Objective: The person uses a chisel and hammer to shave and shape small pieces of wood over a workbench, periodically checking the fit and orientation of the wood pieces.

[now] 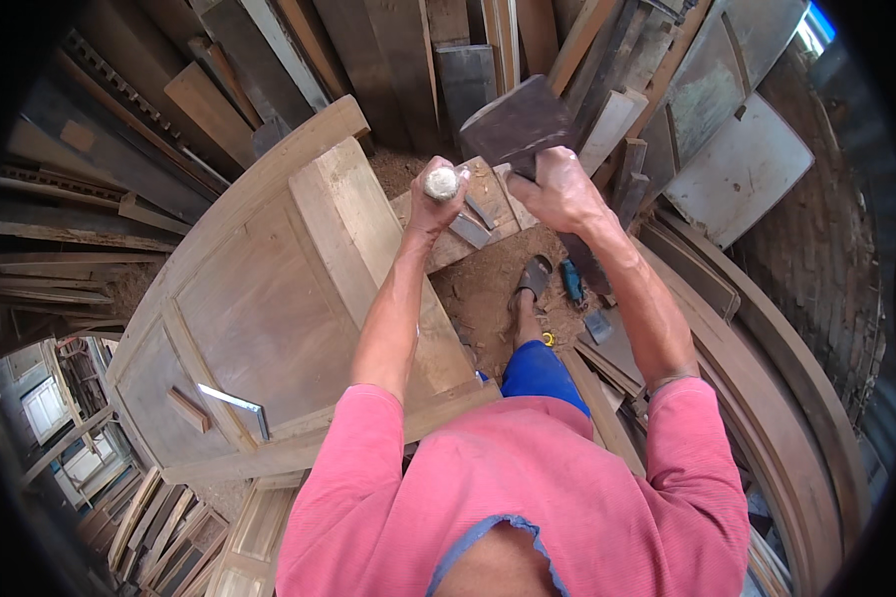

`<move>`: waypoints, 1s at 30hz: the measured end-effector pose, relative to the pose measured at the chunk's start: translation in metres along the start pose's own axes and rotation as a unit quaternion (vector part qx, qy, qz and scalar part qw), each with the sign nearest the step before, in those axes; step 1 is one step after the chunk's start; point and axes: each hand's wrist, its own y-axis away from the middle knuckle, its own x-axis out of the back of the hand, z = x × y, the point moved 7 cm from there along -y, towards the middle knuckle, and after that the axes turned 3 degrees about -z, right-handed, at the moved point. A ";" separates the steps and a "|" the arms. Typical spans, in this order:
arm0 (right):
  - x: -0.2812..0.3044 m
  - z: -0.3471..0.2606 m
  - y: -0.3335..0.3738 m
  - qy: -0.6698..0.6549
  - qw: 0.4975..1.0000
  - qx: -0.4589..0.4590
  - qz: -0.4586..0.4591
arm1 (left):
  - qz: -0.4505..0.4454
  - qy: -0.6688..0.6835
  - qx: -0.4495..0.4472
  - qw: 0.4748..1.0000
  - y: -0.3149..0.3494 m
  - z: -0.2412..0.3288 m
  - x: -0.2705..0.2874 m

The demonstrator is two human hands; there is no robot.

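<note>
My left hand (436, 204) is wrapped round a chisel, its pale, worn handle end (441, 182) facing up; the blade is hidden under the fist. Raised beside it, my right hand (564, 189) grips a mallet with a dark, blocky wooden head (516, 121), which is apart from the chisel. Under both hands lies a small wooden board (488, 184), with a loose flat metal blade (471, 231) near my left hand. A large panelled wooden door (254, 289) extends to the left of my left forearm.
On the door rest a try square (237, 403) and a small wood strip (189, 409). A blue-green power tool (571, 283) lies among sawdust near my sandalled foot (535, 279). Planks (398, 60) lean at the back; long curved timbers (767, 398) run along the right.
</note>
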 end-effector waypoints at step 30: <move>-0.164 0.136 0.043 -0.341 0.921 0.141 -0.126 | -0.204 -0.285 -0.262 0.899 0.103 0.107 -0.076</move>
